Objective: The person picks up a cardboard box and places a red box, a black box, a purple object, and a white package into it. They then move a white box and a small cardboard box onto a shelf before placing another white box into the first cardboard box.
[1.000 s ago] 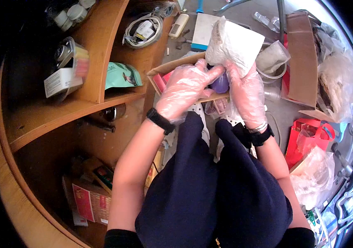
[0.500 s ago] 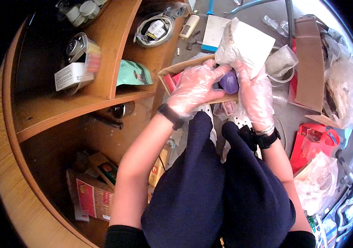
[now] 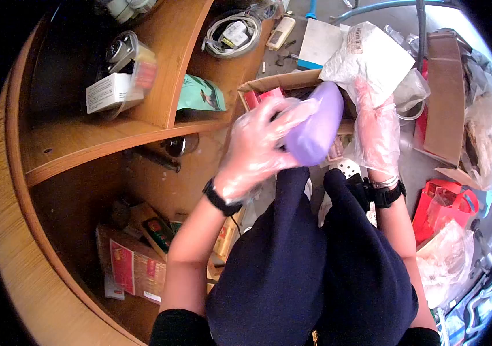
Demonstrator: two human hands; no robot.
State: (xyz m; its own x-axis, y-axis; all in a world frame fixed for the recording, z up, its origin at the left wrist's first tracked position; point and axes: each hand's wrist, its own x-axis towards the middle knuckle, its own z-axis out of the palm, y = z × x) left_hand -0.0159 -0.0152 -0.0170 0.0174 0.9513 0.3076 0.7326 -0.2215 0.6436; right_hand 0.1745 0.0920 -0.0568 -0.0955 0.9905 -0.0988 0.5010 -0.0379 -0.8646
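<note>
Both of my hands are in clear plastic gloves. My left hand (image 3: 266,144) grips a smooth purple object (image 3: 317,130), long and rounded like a glasses case and somewhat blurred, tilted above the open cardboard box (image 3: 289,81). Red items (image 3: 264,97) show at the box's left end; much of its inside is hidden. My right hand (image 3: 375,124) holds a white plastic mailing bag (image 3: 375,57) with a barcode label, over the box's right end. The right fingers are partly hidden behind the bag.
A wooden shelf unit (image 3: 107,138) at left holds a coiled cable (image 3: 233,36), a green pouch (image 3: 201,94) and a white box (image 3: 107,93). At right stand another cardboard box (image 3: 445,98) and a red bag (image 3: 443,207). A white-and-blue box (image 3: 319,45) lies beyond.
My left hand has lifted the purple object up out of the cardboard box. My right hand still holds the white bag. The whole view has shifted slightly.
</note>
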